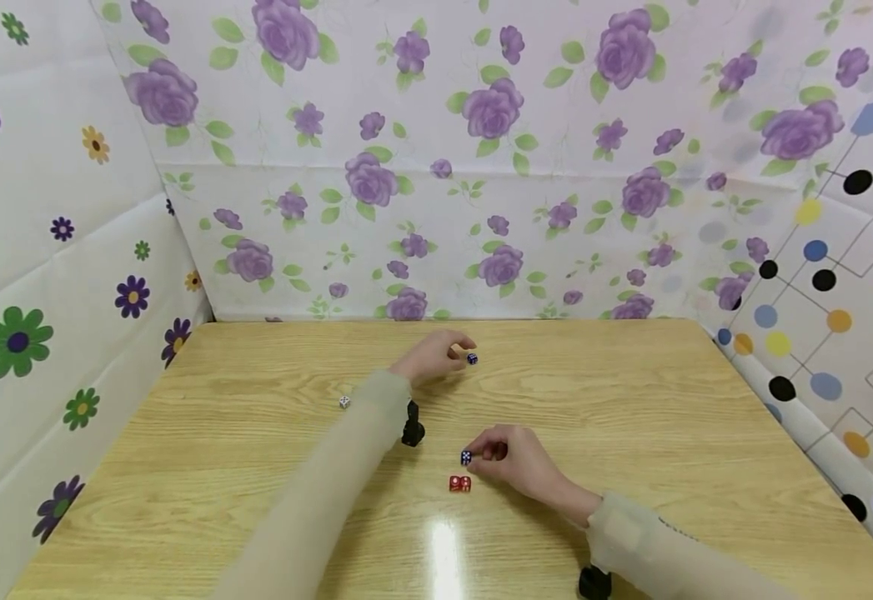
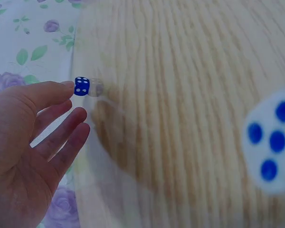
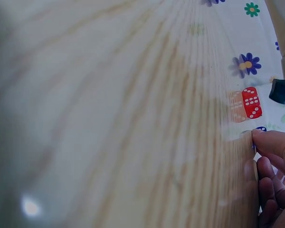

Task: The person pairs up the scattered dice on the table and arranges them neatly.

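Right hand: fingers pinching the near blue die, apparently at or just above the counter; exact clearance not readable. Fingers directed leftward. Left hand: fingers spread, thumb parted from forefinger, curled round nothing; directed rightward. Contact with the far blue die uncertain: seemingly at a fingertip in the left wrist view, possibly by overlap only.

Critical relation, by judgement: far blue die immediately to the right of the left fingers, ahead of the opening between thumb and forefinger. Left hand clearly nearer to it; right hand well apart, on the person's side. Cube form, hence no long axis to align; grip across opposed side faces probably adequate.

Outward from there: red dice, two, side by side in a short left-to-right row, just on the person's side of the near blue die, with a narrow gap between. Far blue die almost straight beyond the near one. White die on the counter, just left of the left sleeve. Past the far edge: floral cloth.
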`<action>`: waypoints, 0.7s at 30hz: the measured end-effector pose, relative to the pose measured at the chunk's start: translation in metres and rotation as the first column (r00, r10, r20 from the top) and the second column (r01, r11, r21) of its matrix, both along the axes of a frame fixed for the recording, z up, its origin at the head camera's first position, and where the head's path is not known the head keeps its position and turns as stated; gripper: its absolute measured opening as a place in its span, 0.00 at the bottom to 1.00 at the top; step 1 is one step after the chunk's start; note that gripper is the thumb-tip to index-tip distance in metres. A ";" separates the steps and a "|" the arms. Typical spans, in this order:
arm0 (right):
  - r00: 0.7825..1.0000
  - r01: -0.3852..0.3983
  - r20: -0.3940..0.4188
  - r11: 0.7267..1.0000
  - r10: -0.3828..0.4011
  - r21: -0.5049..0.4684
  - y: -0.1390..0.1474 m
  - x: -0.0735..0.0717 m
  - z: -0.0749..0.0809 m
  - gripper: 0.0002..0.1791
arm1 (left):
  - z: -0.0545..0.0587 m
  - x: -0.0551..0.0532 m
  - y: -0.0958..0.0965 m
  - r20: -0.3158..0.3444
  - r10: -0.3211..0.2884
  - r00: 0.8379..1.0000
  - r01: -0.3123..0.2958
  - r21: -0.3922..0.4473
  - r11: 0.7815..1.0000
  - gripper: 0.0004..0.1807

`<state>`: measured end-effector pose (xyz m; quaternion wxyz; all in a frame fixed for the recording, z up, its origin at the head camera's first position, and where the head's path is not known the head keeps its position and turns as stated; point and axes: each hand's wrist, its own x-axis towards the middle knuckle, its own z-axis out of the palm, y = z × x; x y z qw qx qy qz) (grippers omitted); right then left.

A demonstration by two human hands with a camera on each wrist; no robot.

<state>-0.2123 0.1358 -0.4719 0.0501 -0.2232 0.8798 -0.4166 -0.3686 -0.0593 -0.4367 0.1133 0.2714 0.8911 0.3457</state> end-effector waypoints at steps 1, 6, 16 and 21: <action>1.000 0.000 0.000 1.000 0.000 0.000 0.000 0.000 0.000 0.04 | -0.002 -0.002 0.001 -0.002 -0.002 1.000 0.002 0.000 1.000 0.22; 1.000 0.000 -0.001 1.000 0.000 -0.003 0.002 -0.001 -0.002 0.04 | -0.007 -0.007 0.004 -0.043 -0.007 0.999 0.006 -0.023 1.000 0.21; 1.000 -0.008 -0.019 1.000 0.007 -0.017 0.001 -0.001 -0.003 0.05 | -0.011 -0.011 0.006 -0.099 0.000 0.995 -0.004 -0.046 0.999 0.06; 1.000 -0.003 -0.019 1.000 0.003 -0.010 0.001 -0.001 -0.004 0.05 | -0.011 -0.006 0.003 -0.131 -0.007 0.991 0.003 -0.030 1.000 0.05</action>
